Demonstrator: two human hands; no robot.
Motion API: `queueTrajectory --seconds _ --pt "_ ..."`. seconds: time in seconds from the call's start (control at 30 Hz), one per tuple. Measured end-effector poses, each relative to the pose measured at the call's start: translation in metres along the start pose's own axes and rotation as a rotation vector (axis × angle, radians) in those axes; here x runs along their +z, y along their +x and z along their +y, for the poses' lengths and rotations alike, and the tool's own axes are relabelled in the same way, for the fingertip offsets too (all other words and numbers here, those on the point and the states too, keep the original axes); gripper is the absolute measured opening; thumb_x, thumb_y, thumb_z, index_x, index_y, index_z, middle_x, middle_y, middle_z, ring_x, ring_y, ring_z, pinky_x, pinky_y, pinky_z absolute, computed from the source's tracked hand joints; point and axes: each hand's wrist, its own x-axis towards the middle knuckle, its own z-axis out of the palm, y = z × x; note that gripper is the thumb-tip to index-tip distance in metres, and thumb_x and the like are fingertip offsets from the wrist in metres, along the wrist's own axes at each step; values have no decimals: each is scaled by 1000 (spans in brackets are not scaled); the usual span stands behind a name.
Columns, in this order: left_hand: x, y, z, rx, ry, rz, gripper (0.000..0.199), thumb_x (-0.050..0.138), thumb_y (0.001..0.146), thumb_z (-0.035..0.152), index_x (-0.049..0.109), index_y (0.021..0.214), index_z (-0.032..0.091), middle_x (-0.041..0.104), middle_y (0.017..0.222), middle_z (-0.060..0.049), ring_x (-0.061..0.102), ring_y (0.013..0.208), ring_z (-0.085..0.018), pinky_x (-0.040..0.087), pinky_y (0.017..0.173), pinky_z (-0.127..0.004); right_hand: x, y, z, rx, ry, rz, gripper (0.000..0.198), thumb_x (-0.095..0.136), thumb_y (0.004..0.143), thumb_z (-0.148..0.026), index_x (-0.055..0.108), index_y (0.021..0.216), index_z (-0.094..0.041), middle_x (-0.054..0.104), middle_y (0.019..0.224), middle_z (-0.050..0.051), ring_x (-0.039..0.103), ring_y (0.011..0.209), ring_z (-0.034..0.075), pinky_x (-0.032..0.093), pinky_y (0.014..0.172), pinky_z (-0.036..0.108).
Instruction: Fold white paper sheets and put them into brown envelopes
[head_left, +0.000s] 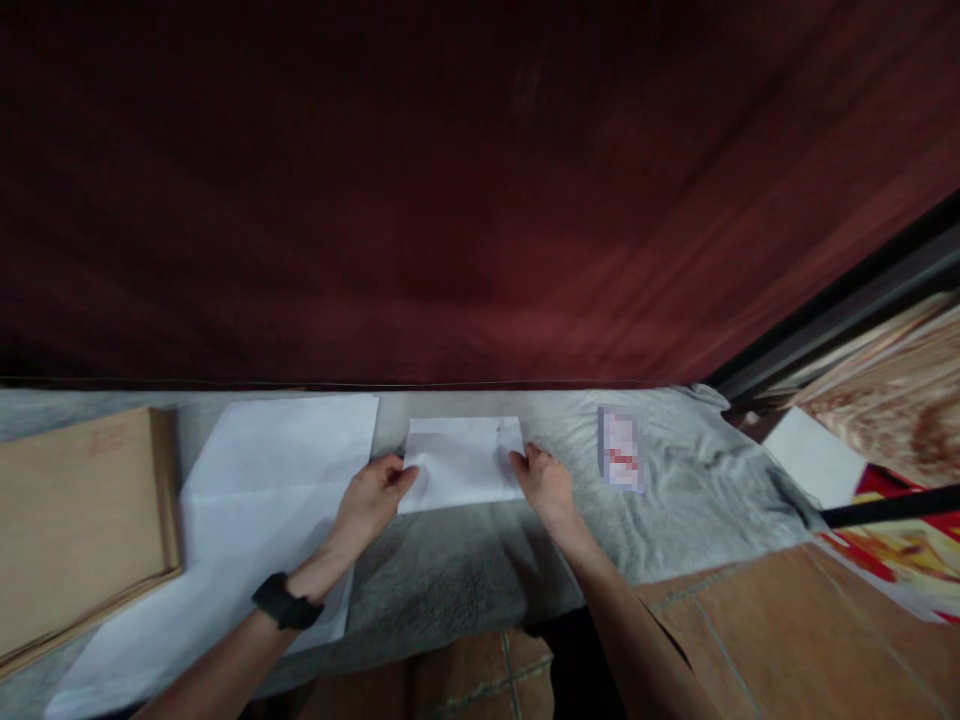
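Two Hands [375, 492] Hold a Small White Paper [461, 462]

The person's left hand grips the left edge of the small white paper, with the thumb on its upper side. The right hand [546, 482] grips the right edge in a similar manner. The paper is located over the grey cloth [690, 520], between both hands. To its left are large white sheets [281, 450], and beyond them is a brown package [75, 520]. To the right of the right hand lies a small rectangular item [621, 450], whose details are blurred. A black wristband [287, 602] is on the left wrist.
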Motion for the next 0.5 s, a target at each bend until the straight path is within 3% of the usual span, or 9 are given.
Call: queueTrajectory --seconds 0.13,0.27,0.5 --pt "1 3 3 31 91 86 27 52 82 51 54 75 25 52 56 6 52 55 -15 34 56 -26 2 3 -6 15 -20 59 37 42 104 -43 64 118 -16 76 95 15 74 89 26 51 76 31" --pt "1 5 6 -13 129 81 25 52 85 48 56 93 25 58 62 5 57 55 -16 35 56 -26 3 6 -10 1 -8 97 40 40 104 -42 65 117 -13 75 95 18 74 88 28 52 79 35" --pt "3 5 11 -50 326 84 37 49 93 37 52 128 24 69 78 1 65 68 -18 38 60 -26 15 10 -9 4 -73 181 34 44 104 -37 64 117 -13 75 95 16 74 88 26 52 79 33"
